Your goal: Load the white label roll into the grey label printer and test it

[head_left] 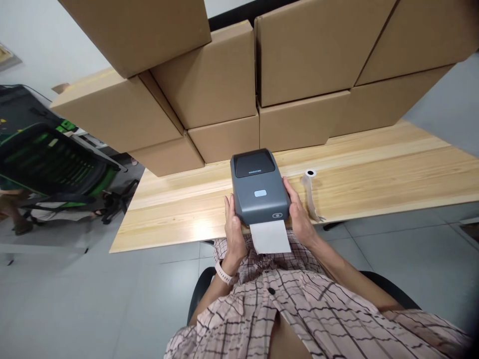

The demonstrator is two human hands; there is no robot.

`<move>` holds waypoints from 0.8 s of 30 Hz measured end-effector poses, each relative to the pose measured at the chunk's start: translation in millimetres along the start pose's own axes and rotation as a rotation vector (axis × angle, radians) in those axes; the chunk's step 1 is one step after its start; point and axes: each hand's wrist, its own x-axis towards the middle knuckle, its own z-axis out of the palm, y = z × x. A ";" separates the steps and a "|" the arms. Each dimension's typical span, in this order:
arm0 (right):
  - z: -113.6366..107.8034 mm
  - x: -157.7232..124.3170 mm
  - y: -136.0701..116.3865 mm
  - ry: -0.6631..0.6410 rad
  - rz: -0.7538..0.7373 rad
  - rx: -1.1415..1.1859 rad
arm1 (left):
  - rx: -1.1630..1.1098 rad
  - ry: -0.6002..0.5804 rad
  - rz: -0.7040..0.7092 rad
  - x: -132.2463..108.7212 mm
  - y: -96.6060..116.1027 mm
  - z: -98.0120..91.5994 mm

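Observation:
A dark grey label printer (258,187) sits near the front edge of the wooden table, with a black lid and a pale button on top. My left hand (235,233) presses its left side, fingers along the casing. On the opposite side my right hand (300,219) grips the right front corner. Between the hands, a blank white label strip (270,238) hangs out of the front slot, past the table edge. Just right of the printer stands a small paper roll (310,174), its loose tail trailing toward me. Fingers under the printer are hidden.
Stacked cardboard boxes (224,137) line the back of the wooden table (179,199), close behind the printer. A green and black office chair (56,164) is off to the left, with part of another person (15,212) beside it.

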 end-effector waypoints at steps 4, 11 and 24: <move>-9.4 2.8 -8.0 -0.044 0.005 -0.009 | 0.014 -0.005 0.040 4.1 0.6 -4.7; -40.9 71.4 -42.5 -0.136 -0.159 -0.149 | -0.138 0.078 0.238 59.3 24.4 -2.2; -27.7 286.5 -28.2 0.012 -0.243 -0.223 | -0.124 -0.055 -0.115 106.4 -7.9 3.6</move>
